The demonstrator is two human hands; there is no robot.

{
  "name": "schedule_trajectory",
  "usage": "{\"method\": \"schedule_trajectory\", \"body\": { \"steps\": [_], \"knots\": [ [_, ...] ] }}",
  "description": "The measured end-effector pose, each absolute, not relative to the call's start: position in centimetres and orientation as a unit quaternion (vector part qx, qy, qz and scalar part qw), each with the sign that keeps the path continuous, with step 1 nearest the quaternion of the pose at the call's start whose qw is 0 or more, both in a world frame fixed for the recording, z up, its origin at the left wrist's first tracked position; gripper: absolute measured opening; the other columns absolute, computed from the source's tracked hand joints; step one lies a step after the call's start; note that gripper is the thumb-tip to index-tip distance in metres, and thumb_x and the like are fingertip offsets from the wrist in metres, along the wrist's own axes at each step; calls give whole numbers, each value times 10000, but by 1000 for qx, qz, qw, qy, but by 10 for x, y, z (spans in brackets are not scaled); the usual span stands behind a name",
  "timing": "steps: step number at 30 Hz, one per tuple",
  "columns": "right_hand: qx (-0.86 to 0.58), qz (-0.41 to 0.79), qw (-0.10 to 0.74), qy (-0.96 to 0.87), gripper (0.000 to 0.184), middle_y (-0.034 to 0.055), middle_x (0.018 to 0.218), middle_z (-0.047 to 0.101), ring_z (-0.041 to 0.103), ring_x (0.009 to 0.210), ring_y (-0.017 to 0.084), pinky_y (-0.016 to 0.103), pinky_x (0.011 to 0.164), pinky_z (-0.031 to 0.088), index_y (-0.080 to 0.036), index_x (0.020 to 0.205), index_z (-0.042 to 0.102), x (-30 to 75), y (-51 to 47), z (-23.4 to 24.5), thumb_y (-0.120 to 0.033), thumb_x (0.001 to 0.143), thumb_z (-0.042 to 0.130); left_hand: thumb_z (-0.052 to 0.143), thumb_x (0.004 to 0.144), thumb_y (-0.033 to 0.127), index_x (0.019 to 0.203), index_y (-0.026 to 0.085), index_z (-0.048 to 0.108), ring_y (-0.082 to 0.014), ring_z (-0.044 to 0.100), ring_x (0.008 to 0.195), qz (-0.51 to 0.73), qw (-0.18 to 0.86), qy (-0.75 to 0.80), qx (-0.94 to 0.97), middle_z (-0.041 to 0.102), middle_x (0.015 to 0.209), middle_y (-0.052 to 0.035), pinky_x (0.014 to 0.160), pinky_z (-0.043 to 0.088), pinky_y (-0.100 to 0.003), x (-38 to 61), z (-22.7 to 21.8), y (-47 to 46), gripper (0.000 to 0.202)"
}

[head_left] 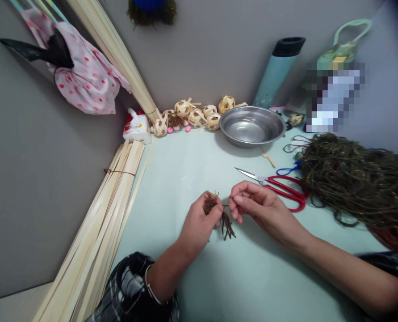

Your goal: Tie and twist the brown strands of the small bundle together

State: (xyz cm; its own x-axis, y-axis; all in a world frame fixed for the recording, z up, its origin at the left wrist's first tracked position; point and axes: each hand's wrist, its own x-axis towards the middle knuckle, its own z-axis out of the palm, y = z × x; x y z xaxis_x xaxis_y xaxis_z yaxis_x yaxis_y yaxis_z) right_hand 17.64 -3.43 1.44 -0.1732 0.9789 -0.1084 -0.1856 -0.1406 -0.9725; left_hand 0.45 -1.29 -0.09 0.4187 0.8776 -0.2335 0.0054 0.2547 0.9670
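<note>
My left hand point(199, 223) is closed around a small bundle of dark brown threads point(226, 226), whose cut ends stick out above and hang below the fingers. My right hand point(255, 206) sits just to its right, fingers curled in a pinch at a thin strand running from the bundle. Both hands hover low over the pale green table point(239, 273), near its middle.
Red-handled scissors point(279, 187) lie just behind my right hand. A large heap of dark thread point(356, 183) fills the right side. A steel bowl point(252, 126), several small woven balls point(199, 116) and a teal bottle point(277, 71) stand at the back. Bamboo strips point(101, 237) lie along the left edge.
</note>
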Motion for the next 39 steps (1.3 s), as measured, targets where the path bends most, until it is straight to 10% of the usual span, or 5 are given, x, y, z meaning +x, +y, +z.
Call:
{"method": "schedule_trajectory", "body": {
  "steps": [11, 21, 39],
  "knots": [
    [-524, 438, 349, -641, 338, 45, 825, 569, 541, 783, 169, 298, 712, 430, -177, 818, 659, 176, -34, 14, -451, 960, 521, 540, 856, 247, 841, 174, 499, -94, 474, 625, 334, 635, 431, 547, 496, 694, 31, 671, 409, -259, 4, 0, -15, 84],
    [-495, 541, 332, -593, 463, 16, 695, 538, 483, 662, 134, 265, 621, 392, -158, 754, 579, 176, -33, 18, -543, 973, 445, 547, 858, 248, 845, 173, 505, -100, 502, 677, 341, 630, 433, 547, 538, 774, 1, 669, 425, -249, 5, -1, -15, 87],
    [-490, 554, 437, -512, 177, 4, 735, 577, 529, 644, 118, 250, 621, 444, -182, 948, 613, 177, -32, 18, -356, 913, 612, 556, 838, 253, 846, 169, 513, -88, 479, 632, 341, 631, 434, 545, 530, 769, 5, 645, 413, -258, 5, -2, -15, 95]
  ]
}}
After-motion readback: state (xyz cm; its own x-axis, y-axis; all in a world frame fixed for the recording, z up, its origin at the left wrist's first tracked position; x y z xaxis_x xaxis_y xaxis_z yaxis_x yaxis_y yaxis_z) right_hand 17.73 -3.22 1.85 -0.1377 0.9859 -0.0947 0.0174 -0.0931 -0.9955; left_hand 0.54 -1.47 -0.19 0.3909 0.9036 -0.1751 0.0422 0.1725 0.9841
